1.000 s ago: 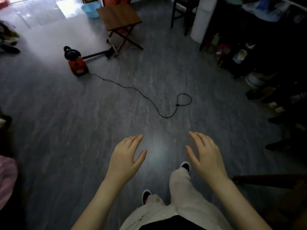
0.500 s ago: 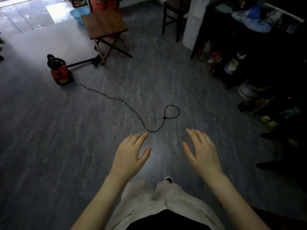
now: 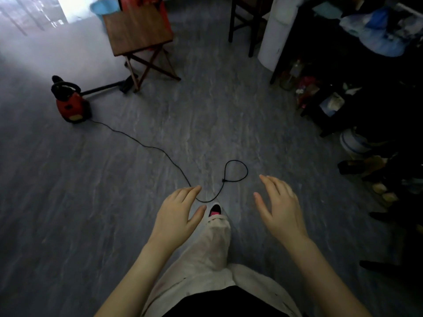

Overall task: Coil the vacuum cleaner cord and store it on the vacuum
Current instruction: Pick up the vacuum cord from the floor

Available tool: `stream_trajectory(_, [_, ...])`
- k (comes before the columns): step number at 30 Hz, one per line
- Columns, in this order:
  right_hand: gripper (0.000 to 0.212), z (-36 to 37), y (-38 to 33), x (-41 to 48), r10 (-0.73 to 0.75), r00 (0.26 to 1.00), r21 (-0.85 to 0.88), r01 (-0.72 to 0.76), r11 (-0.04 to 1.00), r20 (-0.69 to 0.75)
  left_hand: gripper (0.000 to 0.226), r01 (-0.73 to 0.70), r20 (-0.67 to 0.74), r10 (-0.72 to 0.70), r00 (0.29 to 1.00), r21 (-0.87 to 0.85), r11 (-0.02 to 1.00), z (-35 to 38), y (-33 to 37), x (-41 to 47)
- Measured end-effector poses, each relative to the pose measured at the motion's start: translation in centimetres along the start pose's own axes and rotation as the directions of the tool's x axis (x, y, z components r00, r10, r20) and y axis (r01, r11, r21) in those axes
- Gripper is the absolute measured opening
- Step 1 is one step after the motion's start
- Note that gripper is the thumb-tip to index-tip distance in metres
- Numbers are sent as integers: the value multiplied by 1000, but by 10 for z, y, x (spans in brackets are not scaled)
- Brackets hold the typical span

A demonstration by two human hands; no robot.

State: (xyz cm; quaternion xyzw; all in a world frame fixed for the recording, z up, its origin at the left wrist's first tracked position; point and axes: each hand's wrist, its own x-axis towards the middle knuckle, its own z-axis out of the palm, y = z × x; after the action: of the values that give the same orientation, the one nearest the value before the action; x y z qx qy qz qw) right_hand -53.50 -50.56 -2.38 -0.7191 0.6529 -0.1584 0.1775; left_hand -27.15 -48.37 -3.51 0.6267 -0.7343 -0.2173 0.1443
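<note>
A small red vacuum cleaner [image 3: 72, 104] with a black handle stands on the grey floor at the left. Its black hose runs right toward a folding table. A thin black cord [image 3: 146, 146] trails from the vacuum across the floor and ends in a small loop [image 3: 237, 171] just ahead of my hands. My left hand [image 3: 177, 217] hangs open above the cord's bend, fingers spread, holding nothing. My right hand [image 3: 280, 209] is also open and held just right of the loop. Neither hand touches the cord.
A wooden folding table [image 3: 137, 30] stands beyond the vacuum, with a blue basin [image 3: 101, 8] behind it. A dark chair [image 3: 249, 17] and a white column [image 3: 278, 30] are at the back. Cluttered dark shelves [image 3: 343, 97] and shoes line the right side. My foot [image 3: 215, 209] is just short of the cord.
I have stepped forward, so the cord's loop and the vacuum are nearer. Both hands stay open in front of me, now right above the cord's end.
</note>
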Motion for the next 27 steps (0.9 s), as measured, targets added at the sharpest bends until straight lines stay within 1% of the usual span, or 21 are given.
stream_trajectory(7, [53,-6,14,120,6,1000,-23,-6,1000,-5,58,-26,75,25,997,20,999,-8,-17,126])
stream_trajectory(12, [50,17,42,195,-39,998,-35,41,999,39,55,41,81,-41,996,-2,999,22,-40,201])
stream_trajectory(16, [47,70,83,252,-98,987,-47,105,993,125,48,187,95,-182,979,-52,981,86,-66,244])
stream_trajectory(21, [49,172,158,297,-175,956,-54,192,980,235,51,332,108,-322,941,-92,939,196,-95,274])
stream_trajectory(24, [49,234,207,301,-223,935,-14,236,972,277,51,382,99,-373,923,-96,919,266,-108,279])
stream_trajectory(27, [49,287,254,296,-247,923,19,252,967,296,52,394,104,-385,917,-83,915,334,-124,282])
